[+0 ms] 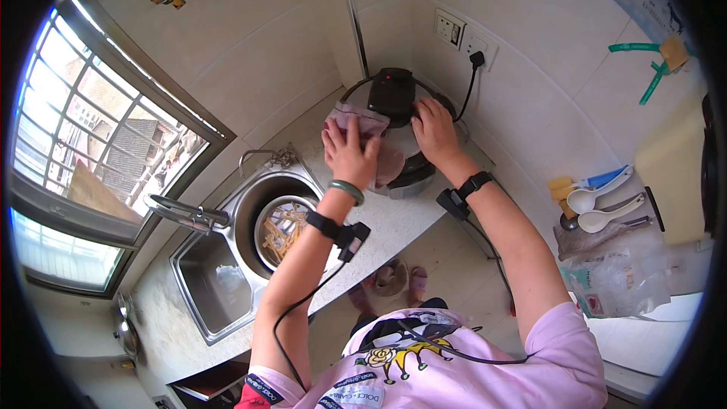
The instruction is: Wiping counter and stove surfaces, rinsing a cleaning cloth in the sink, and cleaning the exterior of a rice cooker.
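In the counter's corner stands an electric pressure cooker (420, 167) with a black lid handle (392, 94) on top. My left hand (351, 153) presses a pinkish cloth (363, 119) against the left side of the lid, fingers spread over it; part of the cloth hangs down the front. My right hand (434, 128) rests on the lid's right side, fingertips beside the black handle. Its thumb side and palm are partly hidden, so its hold is unclear. Both wrists wear black straps with cabled devices.
To the left is a steel double sink (213, 289) with a faucet (187, 210); its round basin holds a bowl of yellowish strips (284, 233). A black plug (477, 59) sits in the wall socket. Spoons (602, 218) hang at right near a cutting board (670, 176) and plastic bags (619, 284).
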The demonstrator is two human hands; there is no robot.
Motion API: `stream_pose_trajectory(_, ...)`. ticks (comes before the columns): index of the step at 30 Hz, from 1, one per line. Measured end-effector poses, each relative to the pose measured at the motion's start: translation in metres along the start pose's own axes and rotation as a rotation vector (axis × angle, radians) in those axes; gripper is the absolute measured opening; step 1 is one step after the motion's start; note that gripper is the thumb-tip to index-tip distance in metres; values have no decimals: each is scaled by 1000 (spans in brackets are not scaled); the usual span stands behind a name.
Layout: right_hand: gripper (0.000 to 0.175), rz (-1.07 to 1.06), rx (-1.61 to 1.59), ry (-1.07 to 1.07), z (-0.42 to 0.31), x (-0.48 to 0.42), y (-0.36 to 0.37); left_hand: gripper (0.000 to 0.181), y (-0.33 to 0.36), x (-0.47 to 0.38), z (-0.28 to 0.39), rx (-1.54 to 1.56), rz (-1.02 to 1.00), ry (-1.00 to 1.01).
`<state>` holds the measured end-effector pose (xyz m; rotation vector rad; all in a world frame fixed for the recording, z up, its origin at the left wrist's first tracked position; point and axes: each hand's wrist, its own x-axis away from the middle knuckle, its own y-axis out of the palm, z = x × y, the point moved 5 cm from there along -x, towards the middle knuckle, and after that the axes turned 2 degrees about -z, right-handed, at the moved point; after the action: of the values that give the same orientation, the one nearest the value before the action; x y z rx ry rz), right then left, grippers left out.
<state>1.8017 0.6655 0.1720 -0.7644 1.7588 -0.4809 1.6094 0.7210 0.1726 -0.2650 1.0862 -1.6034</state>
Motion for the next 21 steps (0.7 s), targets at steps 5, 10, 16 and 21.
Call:
stream_pose_trajectory(5,35,1,57,20,2,3,0,56,16,-6,11,-360,59,179)
stream_pose_trajectory(10,38,-1,21,43,-1,0,1,48,21,-65,-3,-432,-94,115)
stream_pose_trajectory(16,40,-19,-12,50,0,2,-2,45,51,-129,-25,-400,-330,-7)
stream_pose_trajectory(21,38,-7,-23,72,-4,3,0,44,65,-151,-41,-320,-298,-53)
